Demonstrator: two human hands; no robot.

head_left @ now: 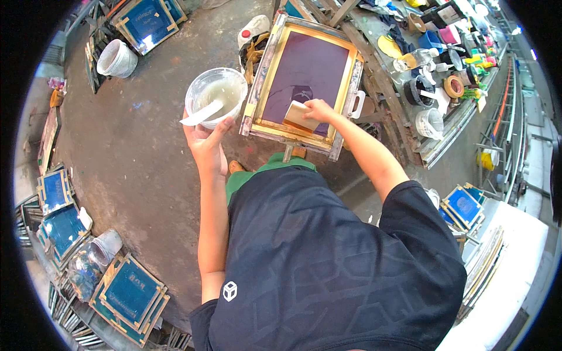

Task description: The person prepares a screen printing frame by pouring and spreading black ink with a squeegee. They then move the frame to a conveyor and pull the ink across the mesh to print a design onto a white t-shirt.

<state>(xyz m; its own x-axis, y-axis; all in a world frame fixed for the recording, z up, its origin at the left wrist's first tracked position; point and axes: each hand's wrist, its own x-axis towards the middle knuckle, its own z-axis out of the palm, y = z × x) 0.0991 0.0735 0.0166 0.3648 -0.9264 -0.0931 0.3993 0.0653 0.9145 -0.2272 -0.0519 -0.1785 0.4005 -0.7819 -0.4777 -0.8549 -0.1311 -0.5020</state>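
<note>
My left hand [206,140] grips a round, clear plastic tub [202,75] from below and holds it up beside the screen frame. Inside the tub is a pale, cloudy liquid, with a white spatula [202,113] leaning over the near rim. In front of me stands a screen-printing frame [258,82] with a dark purple mesh [310,61] and yellowish taped borders. At its near end my right hand [319,110] is closed around a pale squeegee [297,114], which is tilted over the mesh near the lower border. Whether its edge touches the mesh, I cannot tell.
Bottles, tubs and tape crowd the bench [445,137] at the right. A white jug [255,28] with a red cap stands beyond the tub. A white bucket [117,59] is on the floor at the left. Blue screens [130,292] lean at the lower left.
</note>
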